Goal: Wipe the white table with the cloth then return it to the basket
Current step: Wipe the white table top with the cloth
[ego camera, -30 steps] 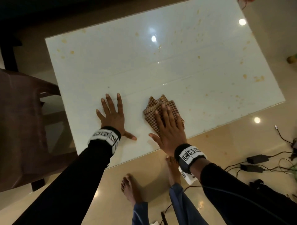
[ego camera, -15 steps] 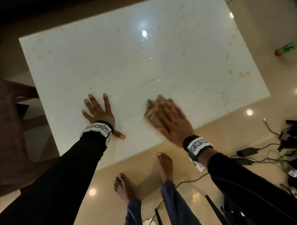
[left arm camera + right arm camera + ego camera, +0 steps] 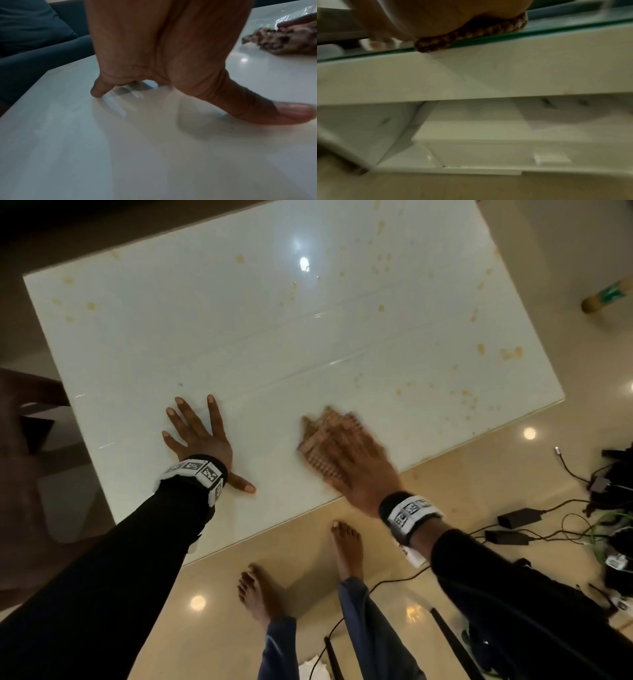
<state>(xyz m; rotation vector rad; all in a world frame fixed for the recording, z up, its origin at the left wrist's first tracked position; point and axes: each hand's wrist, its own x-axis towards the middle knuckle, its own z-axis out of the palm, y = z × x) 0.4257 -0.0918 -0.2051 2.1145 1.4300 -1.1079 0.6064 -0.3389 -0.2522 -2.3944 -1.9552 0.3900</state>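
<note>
Both hands flat: right hand [image 3: 352,463] presses cloth [image 3: 317,445].

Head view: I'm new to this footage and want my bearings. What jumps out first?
The big glossy white table fills the view, speckled with yellowish stains, thickest toward its right side. Near the front edge the right hand presses a checked brown cloth flat, blurred by motion. The left hand rests beside it, fingers spread on the tabletop.

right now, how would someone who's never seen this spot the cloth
Find the big white table. Near its front edge, two hands lie flat; the cloth is under the right hand. It is the only brown checked thing there; the left hand rests on bare table.
</note>
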